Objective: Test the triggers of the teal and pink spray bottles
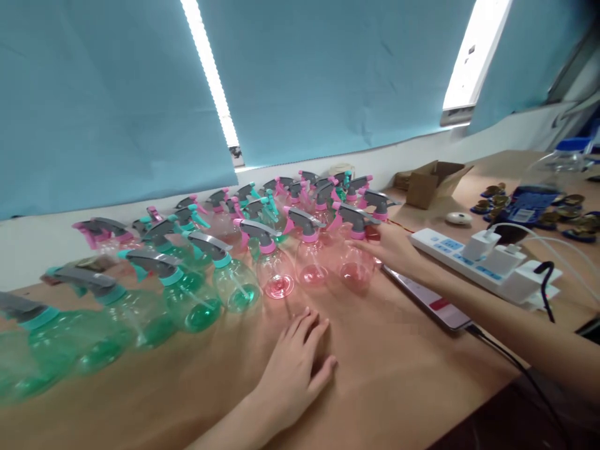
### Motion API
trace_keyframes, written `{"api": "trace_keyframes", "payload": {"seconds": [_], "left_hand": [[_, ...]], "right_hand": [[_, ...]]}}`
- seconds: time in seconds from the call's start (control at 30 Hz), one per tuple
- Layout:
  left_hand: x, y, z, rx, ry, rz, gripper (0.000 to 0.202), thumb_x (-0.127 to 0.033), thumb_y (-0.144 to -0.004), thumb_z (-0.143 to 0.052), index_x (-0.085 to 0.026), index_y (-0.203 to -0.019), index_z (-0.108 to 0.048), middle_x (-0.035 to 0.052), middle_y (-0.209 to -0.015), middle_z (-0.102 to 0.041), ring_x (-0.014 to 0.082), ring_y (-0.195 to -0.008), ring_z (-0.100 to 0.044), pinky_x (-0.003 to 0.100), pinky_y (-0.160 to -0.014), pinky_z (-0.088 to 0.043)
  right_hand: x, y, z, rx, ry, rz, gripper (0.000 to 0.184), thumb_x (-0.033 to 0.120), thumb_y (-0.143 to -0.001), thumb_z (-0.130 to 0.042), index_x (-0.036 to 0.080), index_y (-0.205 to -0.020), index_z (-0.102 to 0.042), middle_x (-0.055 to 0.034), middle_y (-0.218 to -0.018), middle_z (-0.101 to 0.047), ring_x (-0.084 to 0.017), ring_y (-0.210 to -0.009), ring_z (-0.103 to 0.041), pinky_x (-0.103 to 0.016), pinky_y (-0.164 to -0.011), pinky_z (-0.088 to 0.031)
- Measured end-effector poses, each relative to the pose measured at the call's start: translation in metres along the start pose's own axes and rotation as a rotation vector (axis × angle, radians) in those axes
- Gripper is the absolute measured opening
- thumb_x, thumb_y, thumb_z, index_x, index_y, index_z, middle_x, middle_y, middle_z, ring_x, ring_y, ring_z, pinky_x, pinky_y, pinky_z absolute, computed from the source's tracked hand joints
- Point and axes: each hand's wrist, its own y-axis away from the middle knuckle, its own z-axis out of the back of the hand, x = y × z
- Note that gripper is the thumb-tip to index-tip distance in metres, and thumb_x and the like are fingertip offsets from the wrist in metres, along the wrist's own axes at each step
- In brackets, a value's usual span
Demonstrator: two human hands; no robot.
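My left hand (295, 359) lies on the brown tabletop (370, 375) with its fingers stretched out and holds nothing. To the right, my right hand (391, 247) grips the side of a clear pink spray bottle (357, 265) with a grey and pink trigger head; part of its grasp is hidden. That bottle stands upright at the right end of the front row. Beside it are another pink spray bottle (312, 262) and a third pink spray bottle (275, 272). A green spray bottle (237, 287) follows on the left, then several more green ones.
Several rows of spray bottles stand behind. A phone (429, 300) on a cable lies under my right forearm, next to a white power strip (450, 247) with plugged-in chargers. Farther right are a cardboard box (424, 187), a white mouse (458, 218) and a large plastic bottle (529, 194).
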Motion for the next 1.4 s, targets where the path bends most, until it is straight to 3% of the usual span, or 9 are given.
{"api": "trace_keyframes", "payload": {"seconds": [0.17, 0.47, 0.77, 0.9, 1.0, 1.1, 1.17, 1.27, 1.4], "left_hand": [[0.002, -0.007, -0.002, 0.015, 0.017, -0.008, 0.044, -0.031, -0.092, -0.053, -0.019, -0.134, -0.046, 0.0131, -0.14, -0.047, 0.0325, -0.131, -0.04, 0.053, -0.105, -0.037], [0.002, -0.03, -0.007, 0.035, 0.049, -0.037, 0.045, -0.03, -0.091, -0.054, -0.018, -0.134, -0.046, 0.0133, -0.141, -0.046, 0.0313, -0.133, -0.036, 0.053, -0.106, -0.035], [0.001, -0.052, -0.01, -0.004, 0.06, -0.081, 0.044, -0.03, -0.09, -0.056, -0.017, -0.132, -0.046, 0.0142, -0.138, -0.048, 0.0322, -0.132, -0.038, 0.054, -0.106, -0.036], [0.003, -0.055, -0.011, -0.009, 0.062, -0.093, 0.044, -0.029, -0.09, -0.056, -0.017, -0.132, -0.047, 0.0136, -0.137, -0.049, 0.0318, -0.131, -0.04, 0.053, -0.106, -0.036], [0.003, -0.059, -0.01, -0.007, 0.067, -0.097, 0.042, -0.03, -0.09, -0.055, -0.018, -0.13, -0.048, 0.0131, -0.136, -0.05, 0.032, -0.129, -0.042, 0.053, -0.105, -0.037], [0.003, -0.063, -0.011, 0.007, 0.072, -0.094, 0.042, -0.029, -0.09, -0.055, -0.017, -0.13, -0.048, 0.0137, -0.135, -0.051, 0.0319, -0.129, -0.043, 0.053, -0.104, -0.038], [0.003, -0.066, -0.012, 0.013, 0.079, -0.095, 0.042, -0.028, -0.09, -0.055, -0.016, -0.13, -0.048, 0.0138, -0.135, -0.051, 0.0316, -0.129, -0.042, 0.053, -0.104, -0.037], [0.003, -0.068, -0.014, 0.013, 0.088, -0.1, 0.042, -0.028, -0.091, -0.055, -0.016, -0.13, -0.048, 0.0131, -0.135, -0.051, 0.031, -0.129, -0.042, 0.052, -0.105, -0.037], [0.002, -0.066, -0.014, 0.001, 0.098, -0.101, 0.041, -0.027, -0.091, -0.055, -0.017, -0.13, -0.048, 0.0123, -0.135, -0.052, 0.0303, -0.129, -0.043, 0.051, -0.104, -0.038]], "right_hand": [[0.008, -0.012, -0.006, 0.005, 0.061, 0.013, 0.034, 0.052, -0.08, -0.058, 0.02, -0.07, -0.057, -0.0027, -0.064, -0.062, -0.021, -0.061, -0.058, -0.032, -0.058, -0.041], [0.006, -0.023, -0.014, 0.023, -0.016, 0.028, 0.023, 0.041, -0.083, -0.058, 0.019, -0.082, -0.059, -0.0054, -0.081, -0.069, -0.022, -0.073, -0.064, -0.032, -0.065, -0.046], [0.004, -0.017, -0.019, -0.008, 0.001, 0.014, 0.035, 0.046, -0.082, -0.061, 0.015, -0.098, -0.062, -0.0114, -0.093, -0.071, -0.028, -0.085, -0.067, -0.039, -0.073, -0.05], [-0.001, -0.005, -0.007, -0.001, -0.09, 0.006, 0.045, 0.045, -0.08, -0.064, 0.017, -0.115, -0.059, -0.013, -0.114, -0.067, -0.028, -0.106, -0.063, -0.044, -0.089, -0.049], [-0.004, 0.006, 0.014, -0.002, -0.168, -0.052, 0.035, 0.043, -0.083, -0.062, 0.018, -0.107, -0.064, -0.0103, -0.107, -0.07, -0.023, -0.091, -0.068, -0.038, -0.078, -0.055], [-0.011, 0.01, 0.035, -0.1, -0.061, -0.107, 0.028, 0.046, -0.082, -0.061, 0.019, -0.085, -0.067, -0.0067, -0.082, -0.071, -0.02, -0.066, -0.065, -0.034, -0.061, -0.053], [-0.019, 0.006, 0.043, -0.199, 0.037, -0.149, 0.029, 0.048, -0.081, -0.061, 0.019, -0.081, -0.066, -0.0067, -0.079, -0.069, -0.021, -0.067, -0.063, -0.035, -0.062, -0.051], [-0.034, -0.007, 0.045, -0.253, 0.071, -0.245, 0.039, 0.051, -0.078, -0.062, 0.015, -0.094, -0.065, -0.0122, -0.094, -0.068, -0.025, -0.08, -0.064, -0.038, -0.071, -0.05], [-0.046, -0.026, 0.034, -0.192, 0.028, -0.295, 0.054, 0.056, -0.072, -0.066, 0.013, -0.105, -0.065, -0.0165, -0.104, -0.069, -0.031, -0.093, -0.065, -0.041, -0.076, -0.05]]}}
